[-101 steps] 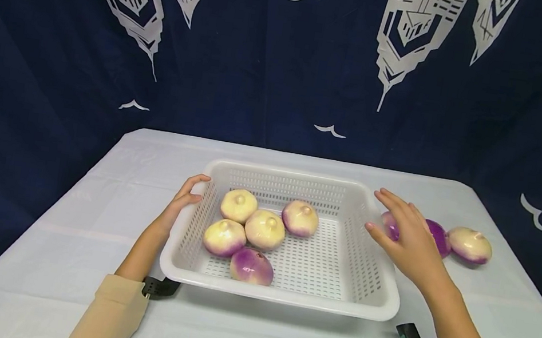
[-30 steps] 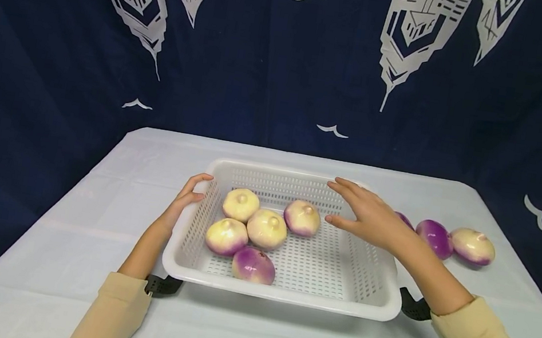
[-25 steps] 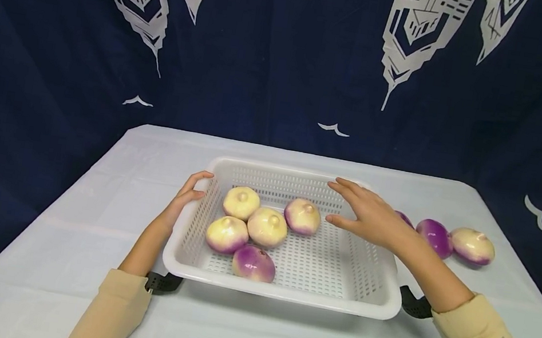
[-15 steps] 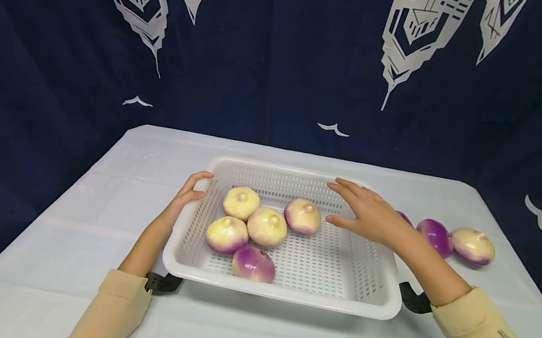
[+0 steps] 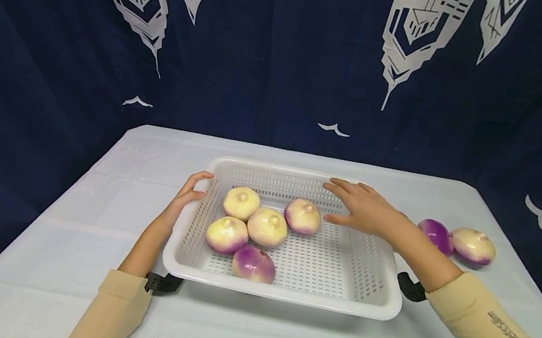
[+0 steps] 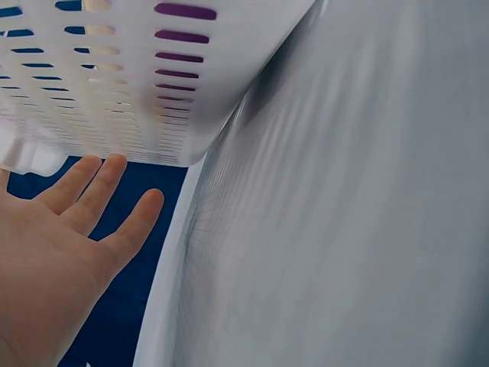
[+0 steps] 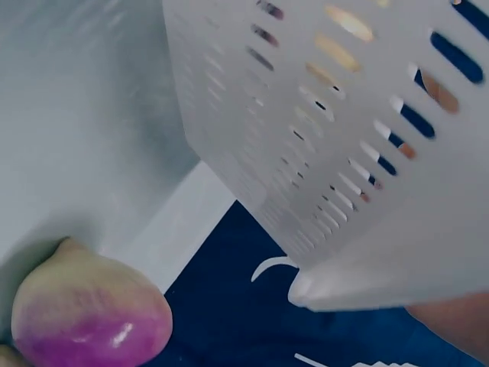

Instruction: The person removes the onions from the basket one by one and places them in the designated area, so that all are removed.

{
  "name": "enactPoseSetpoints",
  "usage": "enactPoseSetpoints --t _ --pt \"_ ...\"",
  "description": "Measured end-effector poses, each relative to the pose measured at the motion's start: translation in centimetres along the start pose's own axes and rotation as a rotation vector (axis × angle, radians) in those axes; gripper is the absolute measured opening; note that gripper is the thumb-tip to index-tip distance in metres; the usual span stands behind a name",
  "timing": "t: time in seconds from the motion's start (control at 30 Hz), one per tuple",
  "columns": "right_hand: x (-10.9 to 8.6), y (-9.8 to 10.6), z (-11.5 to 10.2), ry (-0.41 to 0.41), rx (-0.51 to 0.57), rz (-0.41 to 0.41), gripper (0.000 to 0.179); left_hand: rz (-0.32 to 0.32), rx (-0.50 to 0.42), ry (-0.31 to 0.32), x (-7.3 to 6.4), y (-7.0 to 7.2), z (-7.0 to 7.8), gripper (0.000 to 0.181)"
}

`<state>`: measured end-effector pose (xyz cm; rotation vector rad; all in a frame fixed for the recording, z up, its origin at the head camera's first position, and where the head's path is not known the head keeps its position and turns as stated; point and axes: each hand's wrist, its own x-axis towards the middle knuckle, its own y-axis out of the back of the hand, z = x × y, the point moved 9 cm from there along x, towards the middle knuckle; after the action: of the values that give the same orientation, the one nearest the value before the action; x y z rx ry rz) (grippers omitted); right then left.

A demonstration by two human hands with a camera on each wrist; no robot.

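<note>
Five-sided views aside, several glossy cream-and-purple onions (image 5: 267, 228) sit toward the left of a white perforated basket (image 5: 279, 293). My left hand (image 5: 182, 197) is at the basket's left rim, its fingers extended. From the left wrist, the palm (image 6: 50, 252) and straight, spread fingers show right beside the slotted side wall (image 6: 114, 84). Above the basket's right part hovers my right hand (image 5: 364, 208), fingers loosely extended and holding nothing. Its fingertips point toward the onion (image 5: 302, 217) at the back. Most of the right hand is hidden behind the basket wall (image 7: 359, 252) in the right wrist view.
Outside the basket on the right lie a purple onion (image 5: 435, 236) and a paler one (image 5: 473, 246); another is almost wholly hidden by the right forearm. A white cloth covers the table (image 5: 30, 251). Behind hangs a dark blue printed curtain (image 5: 263, 75).
Over the longer span, my right hand has moved left from the outside onions to over the basket. Lately it has shifted slightly further left. The left hand and the onions stay put.
</note>
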<state>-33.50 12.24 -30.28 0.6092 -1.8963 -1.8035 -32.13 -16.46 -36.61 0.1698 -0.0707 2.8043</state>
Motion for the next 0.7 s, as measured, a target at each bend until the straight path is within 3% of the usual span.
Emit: enactPoseSetpoints --t 0.33,0.7 --pt "1.5 -0.5 -1.6 0.052 0.022 0.031 0.069 0.009 0.012 0.005 0.1 0.1 0.0 0.046" --pt "2.2 -2.4 -2.5 0.09 0.08 0.029 0.071 0.009 -0.008 0.002 -0.1 0.0 0.2 0.044"
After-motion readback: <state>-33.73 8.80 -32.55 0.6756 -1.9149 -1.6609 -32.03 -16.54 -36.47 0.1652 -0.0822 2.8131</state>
